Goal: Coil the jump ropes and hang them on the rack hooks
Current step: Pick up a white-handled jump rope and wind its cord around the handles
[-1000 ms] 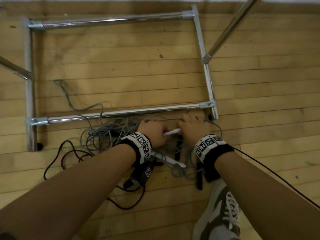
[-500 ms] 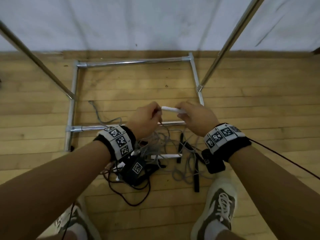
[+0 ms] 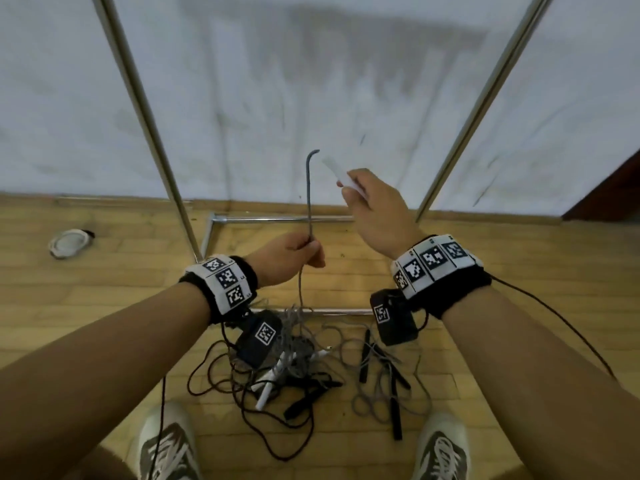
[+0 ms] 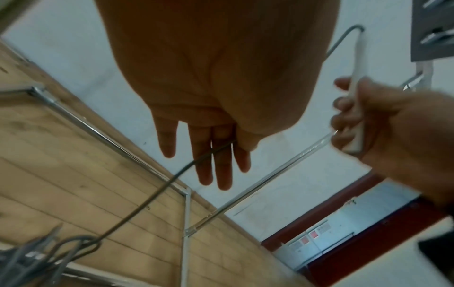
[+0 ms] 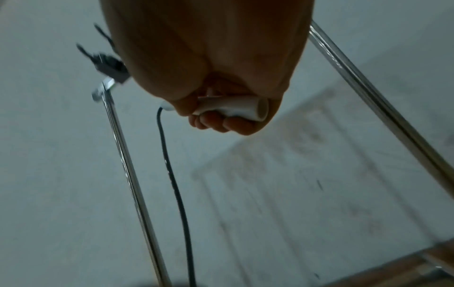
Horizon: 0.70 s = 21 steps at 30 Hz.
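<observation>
Right hand (image 3: 377, 216) is raised in front of the white wall, fingers (image 5: 236, 124) curled tight around a white jump rope handle (image 3: 343, 176). Grey rope (image 3: 309, 199) exits the handle's top end, bends over and drops straight down to the left hand (image 3: 287, 254). In the head view the left hand pinches the rope between thumb and fingers; the left wrist view shows the other fingers (image 4: 221, 167) extended and slightly apart, with the rope crossing them. Below the left hand the rope runs down into the tangled pile of jump ropes (image 3: 311, 368) on the wooden floor (image 3: 519, 271), between the person's two shoes. Pile has grey and black ropes, white handles (image 3: 273, 379) and black handles (image 3: 363, 355). Pile lies just at the front base bar of the chrome rack (image 3: 145, 109), whose two uprights rise on either side of the hands. A small round object (image 3: 69, 242) lies on the floor far left.
</observation>
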### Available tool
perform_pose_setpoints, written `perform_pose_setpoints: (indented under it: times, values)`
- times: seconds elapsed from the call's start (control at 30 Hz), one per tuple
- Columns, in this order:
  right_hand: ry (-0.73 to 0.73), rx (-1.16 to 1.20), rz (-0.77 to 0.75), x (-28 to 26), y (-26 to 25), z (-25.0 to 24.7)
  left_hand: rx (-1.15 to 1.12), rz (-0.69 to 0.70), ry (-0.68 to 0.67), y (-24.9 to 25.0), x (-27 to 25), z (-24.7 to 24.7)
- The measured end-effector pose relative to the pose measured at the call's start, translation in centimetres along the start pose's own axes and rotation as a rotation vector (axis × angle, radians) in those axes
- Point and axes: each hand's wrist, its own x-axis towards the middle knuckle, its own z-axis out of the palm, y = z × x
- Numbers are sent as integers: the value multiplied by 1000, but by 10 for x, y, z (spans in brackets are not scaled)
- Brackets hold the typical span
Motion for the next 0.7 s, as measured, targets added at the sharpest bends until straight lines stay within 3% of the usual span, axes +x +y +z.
perform_pose_setpoints:
  times: [0.2, 0.47, 0.57, 0.7]
  values:
    - [226, 149, 18, 14, -35, -38, 309, -62, -92, -10, -28, -19]
    - [434, 195, 108, 14, -21, -68, 402, -30, -79, -10, -43, -66]
    - [417, 274, 160, 9, -13, -65, 449, -20, 15, -8, -45, -80]
    - [228, 239, 106, -2, -16, -47, 530, 42, 121, 12, -41, -83]
